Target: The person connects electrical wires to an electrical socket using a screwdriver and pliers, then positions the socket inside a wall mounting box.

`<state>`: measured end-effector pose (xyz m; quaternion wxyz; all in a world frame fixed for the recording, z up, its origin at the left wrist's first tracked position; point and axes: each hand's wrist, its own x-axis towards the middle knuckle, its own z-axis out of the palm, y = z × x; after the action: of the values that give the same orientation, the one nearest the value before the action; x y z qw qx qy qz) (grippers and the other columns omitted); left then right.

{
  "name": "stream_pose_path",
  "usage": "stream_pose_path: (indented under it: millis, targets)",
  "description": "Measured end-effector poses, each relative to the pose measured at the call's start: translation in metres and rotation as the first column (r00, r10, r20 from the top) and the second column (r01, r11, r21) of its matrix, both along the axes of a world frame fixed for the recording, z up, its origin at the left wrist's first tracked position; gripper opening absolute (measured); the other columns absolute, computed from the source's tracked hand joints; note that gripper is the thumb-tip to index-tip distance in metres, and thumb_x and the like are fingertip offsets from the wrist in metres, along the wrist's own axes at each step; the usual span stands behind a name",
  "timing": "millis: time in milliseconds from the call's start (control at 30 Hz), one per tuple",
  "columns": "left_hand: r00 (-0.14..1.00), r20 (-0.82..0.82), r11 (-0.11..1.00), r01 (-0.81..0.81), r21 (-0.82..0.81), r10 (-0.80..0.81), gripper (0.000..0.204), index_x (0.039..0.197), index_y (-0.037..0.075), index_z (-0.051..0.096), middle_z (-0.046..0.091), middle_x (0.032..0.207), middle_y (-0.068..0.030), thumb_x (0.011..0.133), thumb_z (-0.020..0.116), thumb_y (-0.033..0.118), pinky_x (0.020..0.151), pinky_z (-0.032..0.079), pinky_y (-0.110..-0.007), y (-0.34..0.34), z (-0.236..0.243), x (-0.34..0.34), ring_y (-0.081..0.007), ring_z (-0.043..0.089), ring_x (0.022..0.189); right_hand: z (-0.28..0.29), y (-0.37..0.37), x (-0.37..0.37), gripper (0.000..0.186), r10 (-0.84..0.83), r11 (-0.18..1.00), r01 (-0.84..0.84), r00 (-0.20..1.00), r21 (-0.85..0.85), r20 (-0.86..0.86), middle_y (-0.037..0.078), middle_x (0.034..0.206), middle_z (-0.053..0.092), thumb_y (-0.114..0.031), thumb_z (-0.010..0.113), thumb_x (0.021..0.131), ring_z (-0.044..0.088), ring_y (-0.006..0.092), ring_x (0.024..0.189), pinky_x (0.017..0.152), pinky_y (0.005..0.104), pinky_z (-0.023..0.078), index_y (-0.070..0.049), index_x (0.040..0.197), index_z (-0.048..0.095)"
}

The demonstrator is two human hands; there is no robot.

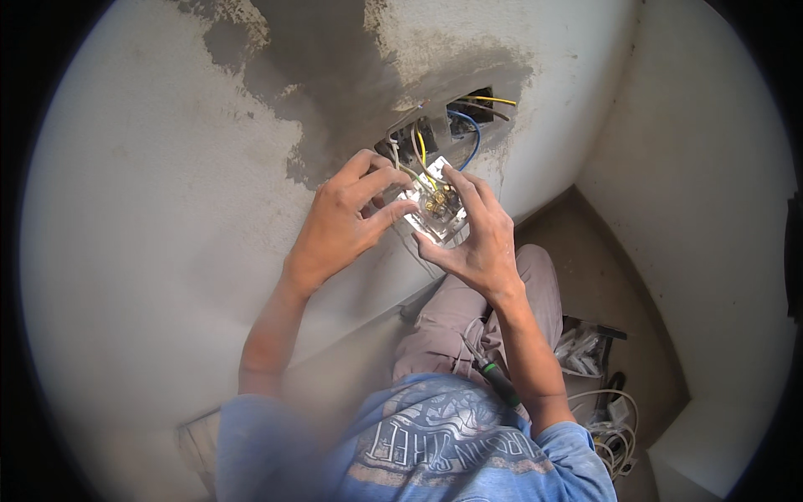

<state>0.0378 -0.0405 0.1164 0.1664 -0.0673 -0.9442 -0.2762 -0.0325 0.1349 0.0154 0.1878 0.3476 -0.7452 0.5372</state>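
A white wall socket (458, 224) is held between my two hands, its back with brass-coloured terminals turned toward me. My right hand (481, 234) grips its right side, thumb at the lower edge and fingers at the upper edge. Curled at the left side, my left hand (347, 213) has its thumb and fingertips on the socket's edge, close to the wires. Yellow (422, 149) and other thin wires run from the left wall box (429, 134) down to the socket. What exactly lies between my left fingertips is partly hidden.
A second wall box (468, 125) beside the first has loose blue (478, 142), yellow and dark wires sticking out. Grey plaster (326, 75) surrounds both. A green-and-black-handled screwdriver (499, 381) rests at my lap. On the floor at right lie a plastic bag (580, 350) and coiled white cable (619, 443).
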Motion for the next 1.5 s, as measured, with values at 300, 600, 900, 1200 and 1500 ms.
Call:
stream_pose_path:
  millis: [300,600,900,1200,1500]
  targets:
    - [0.985,-0.038,0.942,0.148,-0.301,-0.167,0.02,0.104,0.008,0.069,0.062,0.111,-0.0061,0.087,0.077,0.015,0.069,0.055,-0.038,-0.01,0.013,-0.001,-0.0219,0.067,0.084,0.009,0.005,0.006,0.08,-0.05,0.997,0.051,0.999,0.05,-0.016,0.02,0.124,0.064,-0.025,0.086,0.066,0.069,0.035,0.105,0.089,0.0414,0.057,-0.001,0.137,0.059]
    - [0.944,-0.087,0.896,0.269,-0.353,-0.318,0.017,0.102,0.003,0.062,0.066,0.104,-0.0102,0.089,0.073,0.008,0.073,0.053,-0.042,-0.018,-0.002,-0.013,-0.0313,0.066,0.088,0.007,0.009,0.003,0.08,-0.048,0.997,0.052,0.996,0.055,-0.075,0.021,0.124,0.064,-0.026,0.087,0.065,0.069,0.0362,0.106,0.09,0.0421,0.057,0.001,0.135,0.059]
    - [0.948,-0.152,0.919,0.218,-0.329,-0.28,0.017,0.1,0.003,0.062,0.07,0.1,-0.0115,0.087,0.073,0.002,0.073,0.054,-0.041,-0.017,-0.009,-0.009,-0.0324,0.068,0.088,0.008,0.012,0.001,0.079,-0.02,0.999,0.024,0.996,0.043,-0.083,0.021,0.125,0.064,-0.025,0.087,0.065,0.068,0.0366,0.107,0.091,0.0422,0.057,0.001,0.135,0.059]
    - [0.935,-0.206,0.917,0.209,-0.339,-0.289,0.017,0.097,0.002,0.062,0.069,0.098,-0.0125,0.086,0.074,0.001,0.073,0.053,-0.041,-0.015,-0.011,-0.012,-0.0324,0.067,0.087,0.005,0.013,-0.001,0.08,0.023,0.999,-0.022,0.999,0.025,-0.026,0.022,0.126,0.062,-0.029,0.086,0.066,0.065,0.0381,0.109,0.093,0.0447,0.054,-0.001,0.136,0.058]
    - [0.936,-0.202,0.918,0.209,-0.337,-0.287,0.017,0.097,0.002,0.062,0.068,0.097,-0.0114,0.085,0.074,0.0,0.071,0.053,-0.04,-0.014,-0.01,-0.01,-0.0313,0.067,0.085,0.004,0.015,-0.004,0.08,0.028,0.999,-0.026,0.998,0.025,-0.047,0.022,0.127,0.062,-0.029,0.085,0.066,0.065,0.0392,0.109,0.093,0.0448,0.054,-0.001,0.136,0.058]
